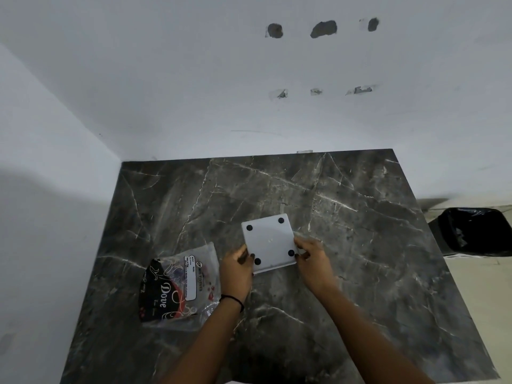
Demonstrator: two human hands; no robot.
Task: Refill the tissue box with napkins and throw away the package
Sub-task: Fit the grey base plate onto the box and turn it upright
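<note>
Head view: both hands, left (235,268) and right (313,257), grip the tissue box (270,242) (underside up), forearms extended.

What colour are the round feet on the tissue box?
Black feet on the white tissue box, head view.

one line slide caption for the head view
Both hands, left hand and right hand, grip an upturned white tissue box; napkin package lies alongside.

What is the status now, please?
Both hands, left hand and right hand, gripping upturned tissue box. Package flat on counter. Nothing blocking.
</note>
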